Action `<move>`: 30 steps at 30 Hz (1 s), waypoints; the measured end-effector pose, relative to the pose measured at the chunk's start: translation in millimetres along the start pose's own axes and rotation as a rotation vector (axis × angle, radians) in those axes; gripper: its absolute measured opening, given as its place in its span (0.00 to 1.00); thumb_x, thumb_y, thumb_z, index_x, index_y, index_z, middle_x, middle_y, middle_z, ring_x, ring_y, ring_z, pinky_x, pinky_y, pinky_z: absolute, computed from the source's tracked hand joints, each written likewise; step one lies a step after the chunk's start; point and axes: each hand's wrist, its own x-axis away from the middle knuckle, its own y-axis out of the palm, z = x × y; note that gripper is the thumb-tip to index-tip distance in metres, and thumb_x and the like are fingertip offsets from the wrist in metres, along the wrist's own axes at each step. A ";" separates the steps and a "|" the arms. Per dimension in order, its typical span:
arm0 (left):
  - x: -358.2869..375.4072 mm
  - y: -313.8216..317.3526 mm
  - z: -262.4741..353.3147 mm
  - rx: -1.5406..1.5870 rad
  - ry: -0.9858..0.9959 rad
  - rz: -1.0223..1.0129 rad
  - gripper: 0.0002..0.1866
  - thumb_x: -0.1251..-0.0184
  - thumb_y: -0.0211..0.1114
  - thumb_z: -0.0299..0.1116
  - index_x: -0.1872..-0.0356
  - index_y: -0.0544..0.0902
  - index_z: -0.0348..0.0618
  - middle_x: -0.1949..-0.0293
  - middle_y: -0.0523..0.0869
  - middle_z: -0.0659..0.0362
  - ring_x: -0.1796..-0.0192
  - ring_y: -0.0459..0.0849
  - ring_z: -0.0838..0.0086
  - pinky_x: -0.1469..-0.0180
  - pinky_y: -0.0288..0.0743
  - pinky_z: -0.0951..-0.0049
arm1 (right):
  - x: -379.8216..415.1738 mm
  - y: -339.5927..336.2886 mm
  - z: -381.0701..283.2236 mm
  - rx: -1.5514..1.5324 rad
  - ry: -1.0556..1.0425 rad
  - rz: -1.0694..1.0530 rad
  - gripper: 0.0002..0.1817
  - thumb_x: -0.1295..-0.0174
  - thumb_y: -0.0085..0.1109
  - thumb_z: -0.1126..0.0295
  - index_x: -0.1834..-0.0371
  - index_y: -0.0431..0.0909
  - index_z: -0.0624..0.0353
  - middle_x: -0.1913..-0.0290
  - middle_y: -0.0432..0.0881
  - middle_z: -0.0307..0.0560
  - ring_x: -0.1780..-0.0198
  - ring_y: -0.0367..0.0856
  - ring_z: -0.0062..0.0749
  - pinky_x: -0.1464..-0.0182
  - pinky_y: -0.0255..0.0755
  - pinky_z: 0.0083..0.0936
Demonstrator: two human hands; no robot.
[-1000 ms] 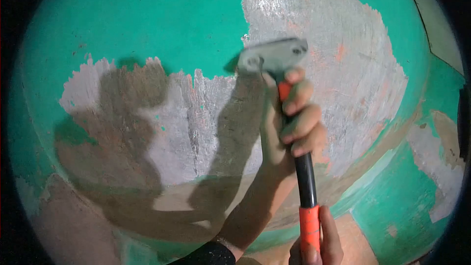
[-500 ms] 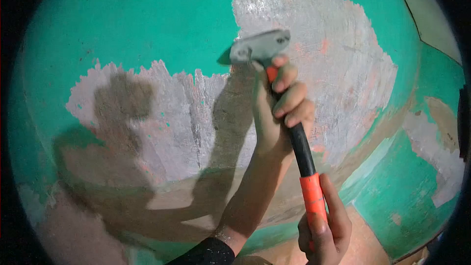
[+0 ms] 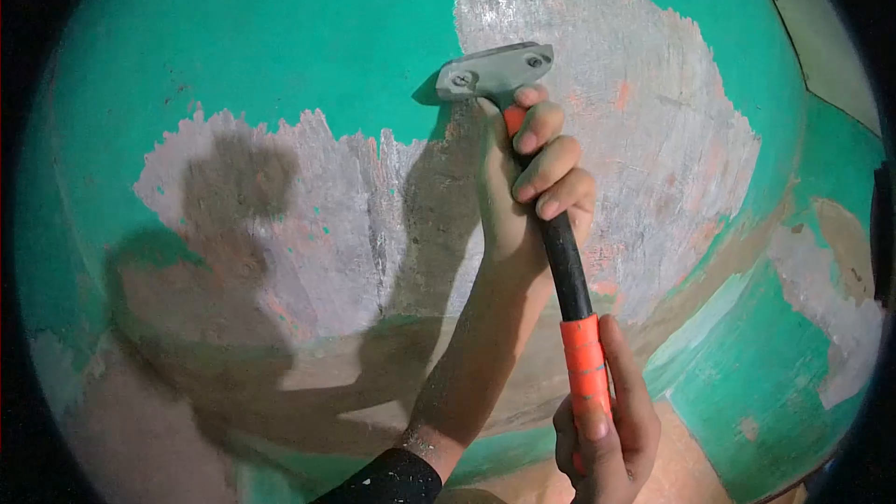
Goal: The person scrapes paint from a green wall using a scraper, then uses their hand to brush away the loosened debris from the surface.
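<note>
A scraper (image 3: 563, 266) with a wide grey metal head, a black shaft and an orange grip slants across the middle of the view. My left hand (image 3: 539, 173) is wrapped round the upper shaft, just under the head. Lower down, my right hand (image 3: 611, 420) holds the orange grip. The head lies at the border between green paint (image 3: 308, 28) and a bare grey patch (image 3: 635, 131) on the wall; whether its edge touches the surface is hard to tell.
Shadows of a head and arms fall on the wall's left and lower parts. At the right, past a corner, another green wall section (image 3: 747, 392) has a pale peeled patch (image 3: 812, 289). A pale panel (image 3: 812, 19) is at the upper right.
The scraper head has shifted slightly up against the wall's patches, and both hands have moved a little up and left in view. Their grips are the same.
</note>
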 end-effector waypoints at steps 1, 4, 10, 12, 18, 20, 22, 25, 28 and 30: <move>-2.0 -0.4 1.8 -0.013 -0.011 -0.008 0.20 0.25 0.45 0.51 0.53 0.70 0.43 0.73 0.67 0.65 0.83 0.65 0.83 0.83 0.66 0.78 | 1.5 -2.9 5.5 -0.002 -0.002 0.001 0.40 0.36 0.53 0.54 0.28 0.51 0.69 0.83 0.69 0.37 0.87 0.58 0.13 0.85 0.48 0.14; 11.9 -5.7 -3.0 -0.017 -0.019 -0.024 0.19 0.25 0.45 0.50 0.53 0.70 0.43 0.73 0.66 0.65 0.83 0.64 0.83 0.83 0.66 0.79 | 4.6 -6.1 3.1 -0.035 0.018 -0.019 0.41 0.37 0.54 0.52 0.29 0.54 0.70 0.83 0.69 0.37 0.87 0.58 0.13 0.85 0.49 0.14; -14.6 1.4 2.7 -0.059 -0.012 0.009 0.18 0.25 0.46 0.50 0.55 0.70 0.44 0.73 0.66 0.67 0.83 0.64 0.84 0.83 0.66 0.80 | -14.9 -8.4 1.3 -0.060 -0.077 -0.105 0.37 0.34 0.52 0.58 0.27 0.50 0.66 0.68 0.71 0.44 0.83 0.63 0.14 0.83 0.57 0.14; 0.2 -2.9 0.3 -0.115 -0.010 0.012 0.18 0.25 0.47 0.49 0.54 0.70 0.44 0.73 0.66 0.66 0.83 0.64 0.85 0.83 0.65 0.80 | -14.3 -14.4 6.8 -0.082 -0.207 -0.173 0.31 0.30 0.49 0.63 0.29 0.56 0.67 0.42 0.73 0.52 0.76 0.67 0.12 0.78 0.61 0.11; -22.1 10.9 -0.6 -0.031 0.017 0.029 0.18 0.24 0.46 0.49 0.54 0.71 0.44 0.73 0.66 0.67 0.83 0.64 0.85 0.85 0.64 0.81 | -28.4 -8.2 -1.1 -0.080 -0.316 -0.220 0.29 0.29 0.46 0.65 0.28 0.55 0.66 0.52 0.76 0.50 0.77 0.65 0.13 0.79 0.60 0.13; -15.5 10.0 -1.3 -0.142 0.053 0.071 0.19 0.24 0.45 0.50 0.52 0.70 0.44 0.73 0.65 0.68 0.85 0.60 0.87 0.86 0.61 0.83 | -22.1 -17.1 6.6 -0.058 -0.232 -0.246 0.29 0.28 0.45 0.65 0.28 0.54 0.66 0.62 0.75 0.43 0.79 0.64 0.12 0.79 0.60 0.13; 7.2 5.6 0.9 -0.325 0.076 0.129 0.19 0.24 0.45 0.51 0.51 0.69 0.44 0.73 0.65 0.68 0.85 0.58 0.88 0.87 0.59 0.84 | -13.5 -22.3 19.8 -0.046 -0.187 -0.249 0.29 0.28 0.45 0.65 0.28 0.54 0.66 0.71 0.73 0.37 0.80 0.63 0.12 0.79 0.59 0.13; 30.4 13.4 1.6 -0.623 0.088 0.330 0.23 0.25 0.43 0.55 0.50 0.69 0.46 0.74 0.65 0.69 0.86 0.56 0.88 0.88 0.56 0.86 | -1.4 -26.5 41.9 -0.042 -0.148 -0.242 0.29 0.28 0.45 0.63 0.27 0.53 0.65 0.76 0.69 0.33 0.82 0.61 0.13 0.80 0.57 0.13; 44.0 21.1 -5.2 -0.809 0.151 0.543 0.24 0.24 0.40 0.53 0.47 0.69 0.41 0.74 0.66 0.67 0.88 0.55 0.88 0.92 0.53 0.85 | 10.3 -23.6 61.1 -0.074 -0.106 -0.237 0.30 0.28 0.45 0.62 0.27 0.53 0.65 0.78 0.68 0.33 0.83 0.61 0.13 0.81 0.56 0.14; 56.2 22.0 -6.7 -0.954 0.144 0.654 0.25 0.24 0.39 0.55 0.47 0.69 0.42 0.74 0.66 0.67 0.89 0.54 0.88 0.92 0.53 0.85 | 20.6 -18.4 76.5 -0.110 -0.075 -0.213 0.31 0.28 0.46 0.60 0.27 0.52 0.64 0.79 0.67 0.34 0.83 0.61 0.13 0.82 0.57 0.14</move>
